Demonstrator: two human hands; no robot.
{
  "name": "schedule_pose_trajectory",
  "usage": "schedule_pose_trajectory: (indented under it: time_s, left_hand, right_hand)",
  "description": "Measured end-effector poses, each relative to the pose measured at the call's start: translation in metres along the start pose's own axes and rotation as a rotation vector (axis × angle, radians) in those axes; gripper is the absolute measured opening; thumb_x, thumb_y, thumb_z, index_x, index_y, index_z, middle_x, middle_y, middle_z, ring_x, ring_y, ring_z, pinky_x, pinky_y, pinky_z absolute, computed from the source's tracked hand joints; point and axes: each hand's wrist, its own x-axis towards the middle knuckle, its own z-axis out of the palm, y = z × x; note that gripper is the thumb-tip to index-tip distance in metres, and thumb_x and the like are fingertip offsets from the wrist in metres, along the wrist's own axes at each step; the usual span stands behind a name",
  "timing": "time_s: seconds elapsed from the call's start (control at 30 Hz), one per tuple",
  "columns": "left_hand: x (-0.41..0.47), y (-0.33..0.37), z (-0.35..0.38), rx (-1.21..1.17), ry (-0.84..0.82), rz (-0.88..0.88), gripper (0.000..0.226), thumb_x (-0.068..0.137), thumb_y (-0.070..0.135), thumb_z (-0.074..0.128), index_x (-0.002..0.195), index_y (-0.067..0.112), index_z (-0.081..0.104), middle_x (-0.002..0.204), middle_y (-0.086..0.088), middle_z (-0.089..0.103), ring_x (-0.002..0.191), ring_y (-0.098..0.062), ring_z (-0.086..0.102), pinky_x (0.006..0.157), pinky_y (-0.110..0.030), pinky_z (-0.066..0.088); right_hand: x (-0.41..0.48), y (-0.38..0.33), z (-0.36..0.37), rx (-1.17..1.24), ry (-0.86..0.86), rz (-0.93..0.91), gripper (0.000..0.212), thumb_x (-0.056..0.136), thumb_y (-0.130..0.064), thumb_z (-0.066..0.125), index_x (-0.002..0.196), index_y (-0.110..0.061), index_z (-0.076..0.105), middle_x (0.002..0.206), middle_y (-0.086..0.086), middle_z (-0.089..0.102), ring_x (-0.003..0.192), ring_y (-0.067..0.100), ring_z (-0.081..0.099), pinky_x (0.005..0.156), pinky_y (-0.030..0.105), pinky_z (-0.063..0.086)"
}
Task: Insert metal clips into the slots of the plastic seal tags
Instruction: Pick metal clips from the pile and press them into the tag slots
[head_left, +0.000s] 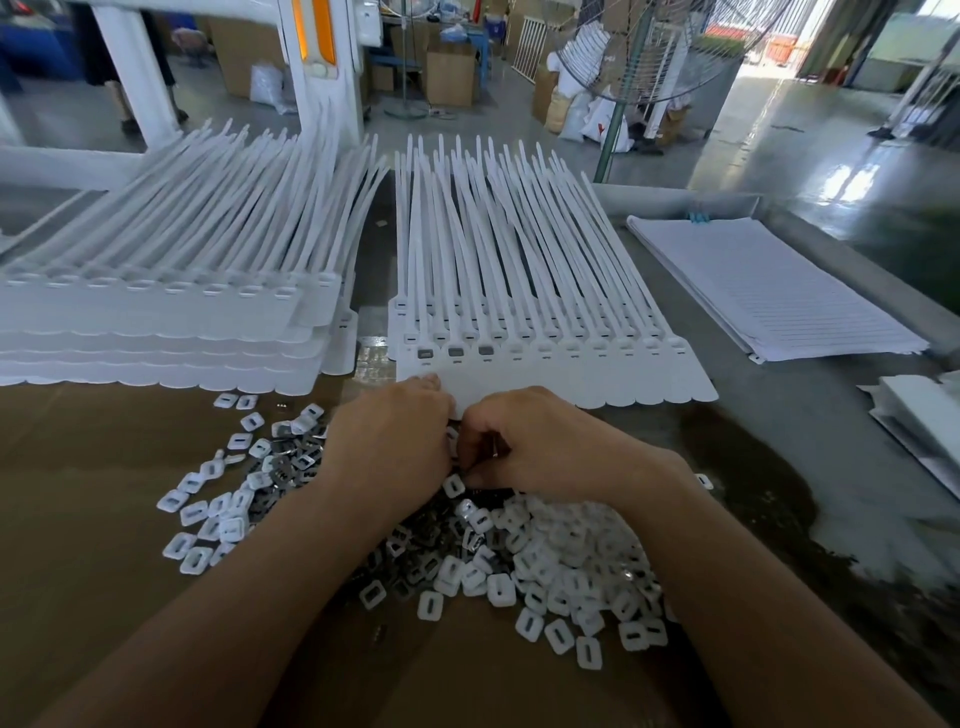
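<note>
Centrally, row of white plastic seal tags (545, 332) lies flat. On row's near side: pile of loose square white and grey metal clips (545, 566). L hand (395, 452) and R hand (524, 447) meet at row's near edge, fingers (483, 426) curled under; grip: cannot tell. 3 grey clips (457, 352) fill row's L-end slots.

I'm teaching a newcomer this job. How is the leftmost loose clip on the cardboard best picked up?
Pinch the clip by two opposite outer edges from above, approaching from the left: it lies flat and thin on the cardboard, left side free, another clip close on its right.
</note>
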Motion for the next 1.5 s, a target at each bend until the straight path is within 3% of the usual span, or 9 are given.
schedule_pose_trajectory:
  time_s: [0.1, 0.2, 0.4, 0.63, 0.73, 0.9, 1.1, 1.23, 1.5]
  left_hand:
    - [0.001, 0.000, 0.000, 0.034, -0.012, 0.008, 0.021, 0.082, 0.013, 0.042, 0.095, 0.017, 0.058, 0.108, 0.002, 0.054, 0.096, -0.019, 0.058, 0.077, -0.037, 0.051]
    - [0.001, 0.000, 0.000, 0.036, -0.009, 0.012, 0.023, 0.082, 0.014, 0.041, 0.096, 0.018, 0.058, 0.107, 0.003, 0.054, 0.094, -0.019, 0.058, 0.076, -0.037, 0.052]
    - [0.000, 0.001, 0.000, 0.011, 0.028, -0.018, 0.036, 0.082, 0.014, 0.041, 0.111, 0.020, 0.061, 0.126, 0.000, 0.054, 0.108, -0.020, 0.057, 0.084, -0.038, 0.052]
    - [0.001, -0.001, 0.003, 0.008, 0.042, 0.000, 0.035, 0.081, 0.007, 0.041, 0.110, 0.014, 0.061, 0.125, 0.000, 0.054, 0.109, -0.017, 0.057, 0.085, -0.036, 0.051]
    - [0.000, -0.001, 0.003, 0.007, 0.038, -0.004, 0.033, 0.082, 0.008, 0.042, 0.109, 0.014, 0.060, 0.124, 0.000, 0.055, 0.109, -0.017, 0.056, 0.085, -0.036, 0.051]
    - [0.000, -0.001, 0.002, 0.008, 0.051, -0.011, 0.034, 0.082, 0.008, 0.042, 0.109, 0.014, 0.061, 0.122, 0.000, 0.057, 0.105, -0.018, 0.058, 0.081, -0.036, 0.053]
    - [-0.001, 0.000, 0.001, 0.041, 0.060, -0.034, 0.034, 0.083, 0.010, 0.042, 0.111, 0.016, 0.060, 0.122, 0.001, 0.057, 0.104, -0.020, 0.059, 0.085, -0.039, 0.051]
    - [-0.002, 0.000, 0.002, 0.038, 0.081, -0.024, 0.032, 0.083, 0.010, 0.042, 0.107, 0.016, 0.061, 0.123, 0.004, 0.056, 0.101, -0.018, 0.059, 0.078, -0.035, 0.053]
    - [-0.001, 0.001, 0.002, 0.021, 0.093, -0.008, 0.030, 0.083, 0.010, 0.042, 0.105, 0.014, 0.062, 0.123, 0.004, 0.055, 0.099, -0.017, 0.060, 0.074, -0.032, 0.054]
  right_hand:
    - [0.000, 0.002, 0.001, -0.002, -0.012, -0.015, 0.012, 0.084, -0.019, 0.065, 0.094, -0.012, 0.065, 0.090, -0.005, 0.061, 0.080, 0.006, 0.049, 0.066, 0.016, 0.037]
    - [-0.001, 0.004, -0.001, 0.043, -0.008, 0.004, 0.003, 0.088, -0.017, 0.060, 0.088, -0.016, 0.057, 0.079, -0.012, 0.053, 0.075, 0.007, 0.049, 0.062, 0.016, 0.038]
    - [0.000, 0.011, -0.009, 0.302, 0.302, 0.086, 0.013, 0.088, -0.014, 0.059, 0.080, -0.025, 0.057, 0.073, -0.018, 0.056, 0.066, -0.017, 0.050, 0.061, 0.001, 0.038]
    - [-0.001, 0.035, -0.016, 0.325, 0.561, 0.192, 0.013, 0.085, -0.022, 0.065, 0.073, -0.027, 0.061, 0.066, -0.017, 0.056, 0.059, -0.014, 0.049, 0.056, 0.001, 0.036]
    - [0.002, 0.045, -0.018, 0.374, 0.631, 0.255, 0.013, 0.085, -0.023, 0.064, 0.073, -0.027, 0.061, 0.069, -0.013, 0.060, 0.059, -0.004, 0.053, 0.059, 0.010, 0.043]
    - [0.015, 0.053, -0.018, 0.418, 0.652, 0.320, 0.019, 0.086, -0.012, 0.062, 0.075, -0.026, 0.058, 0.078, -0.006, 0.063, 0.073, 0.011, 0.060, 0.074, 0.030, 0.055]
    - [0.026, 0.058, -0.019, 0.467, 0.726, 0.301, 0.013, 0.086, -0.007, 0.061, 0.086, -0.020, 0.060, 0.078, -0.008, 0.063, 0.068, 0.004, 0.061, 0.061, 0.012, 0.051]
    - [0.032, 0.057, -0.015, 0.406, 0.688, 0.319, 0.011, 0.086, -0.010, 0.062, 0.084, -0.021, 0.063, 0.078, -0.011, 0.061, 0.070, -0.003, 0.054, 0.067, 0.010, 0.043]
    - [0.039, 0.059, -0.009, 0.336, 0.614, 0.374, 0.013, 0.090, -0.012, 0.056, 0.089, -0.016, 0.068, 0.074, -0.016, 0.054, 0.069, -0.006, 0.047, 0.062, 0.011, 0.035]
